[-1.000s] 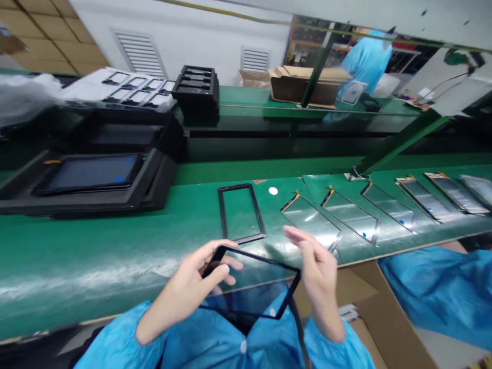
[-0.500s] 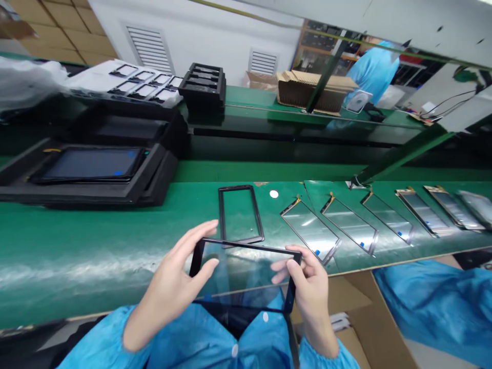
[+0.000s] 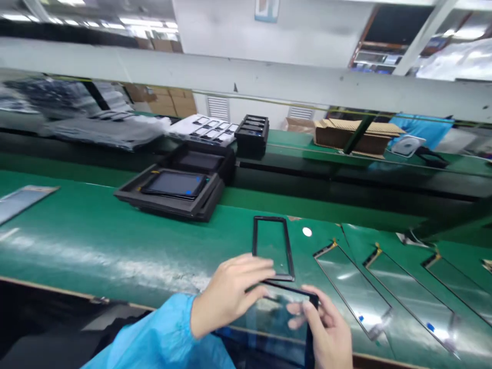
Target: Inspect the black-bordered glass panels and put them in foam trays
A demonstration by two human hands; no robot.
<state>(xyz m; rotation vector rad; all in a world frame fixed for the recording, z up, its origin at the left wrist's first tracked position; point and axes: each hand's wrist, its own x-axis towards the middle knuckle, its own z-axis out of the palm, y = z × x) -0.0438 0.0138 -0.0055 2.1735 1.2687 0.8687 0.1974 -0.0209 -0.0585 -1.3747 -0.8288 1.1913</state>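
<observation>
Right hand (image 3: 326, 328) grips the glass panel (image 3: 274, 338); left hand (image 3: 234, 287), loosely open over it, sits nearer the black frame (image 3: 288, 249) at one o'clock, long axis twelve-to-six

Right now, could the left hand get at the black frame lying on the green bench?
Probably yes: the left hand looks open near the black frame, and nothing appears to block the way.

R hand (image 3: 330, 328) grips blk-rimmed glass panel (image 3: 273, 328); L hand (image 3: 234, 289) at far L corner, contact unclear. Blk frame (image 3: 289, 251) on grn bench (image 3: 172, 256) just beyond.
</observation>
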